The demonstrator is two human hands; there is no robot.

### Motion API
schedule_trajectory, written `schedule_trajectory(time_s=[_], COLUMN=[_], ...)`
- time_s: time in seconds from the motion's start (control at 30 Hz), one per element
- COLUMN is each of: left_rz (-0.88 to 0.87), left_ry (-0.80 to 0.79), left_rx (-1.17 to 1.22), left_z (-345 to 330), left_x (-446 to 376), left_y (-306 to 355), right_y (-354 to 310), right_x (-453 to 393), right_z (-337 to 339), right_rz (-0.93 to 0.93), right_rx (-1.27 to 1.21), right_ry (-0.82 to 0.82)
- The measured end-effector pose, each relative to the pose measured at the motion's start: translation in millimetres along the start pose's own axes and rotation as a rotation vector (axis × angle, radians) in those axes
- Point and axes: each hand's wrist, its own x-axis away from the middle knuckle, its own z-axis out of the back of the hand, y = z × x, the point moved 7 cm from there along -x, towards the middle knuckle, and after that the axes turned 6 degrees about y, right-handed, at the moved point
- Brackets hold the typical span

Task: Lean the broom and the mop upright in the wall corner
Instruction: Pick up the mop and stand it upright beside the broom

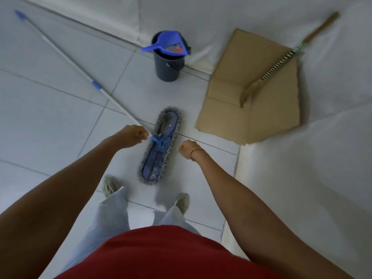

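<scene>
While our left hand (pixel 133 135) holds the mop (pixel 159 146) pole low, right hand (pixel 186 149) curled on nothing, we should lift slowly.

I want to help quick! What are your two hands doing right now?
Left hand: closed around the mop handle, near the mop head.
Right hand: a closed fist, holding nothing.

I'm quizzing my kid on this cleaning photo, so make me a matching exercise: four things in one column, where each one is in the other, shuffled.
Things:
1. dustpan
2. broom
3. mop head
4. left hand

Places:
A. flat on the floor tiles
B. gripping the mop handle's lower end
C. inside the dark bucket
D. against the wall, over the cardboard

Pairs: 1-C, 2-D, 3-A, 4-B
</scene>
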Motion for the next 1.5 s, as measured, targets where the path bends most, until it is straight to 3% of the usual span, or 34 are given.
schedule_trajectory(time_s=[0.13, 0.33, 0.6, 0.9, 1.07, 1.3, 1.5], left_rz=[0.027, 0.138, 0.144, 0.175, 0.375, 0.433, 0.781], left_ry=[0.058, 0.135, 0.142, 0.299, 0.181, 0.193, 0.462], left_rx=[0.065, 0.029, -0.017, 0.054, 0.365, 0.765, 1.51], left_z=[62, 161, 258, 383, 438, 482, 453], left_x=[16, 34, -12, -145, -224, -335, -451], left_y=[-103, -237, -313, -384, -420, -446, -532], right_y=[-123, -253, -358, -448, -518, -589, -587], right_x=[-28, -42, -90, -228, -286, -378, -471], right_z=[-35, -78, -53, -14, 15, 57, 33], right_rz=[0.067, 0.107, 0.143, 0.036, 0.034, 0.03, -0.045], right_rx=[0.072, 0.175, 0.184, 0.119, 0.086, -0.02, -0.065], right_ry=[-0.03, -0.016, 0.064, -0.051, -0.145, -0.075, -0.03])
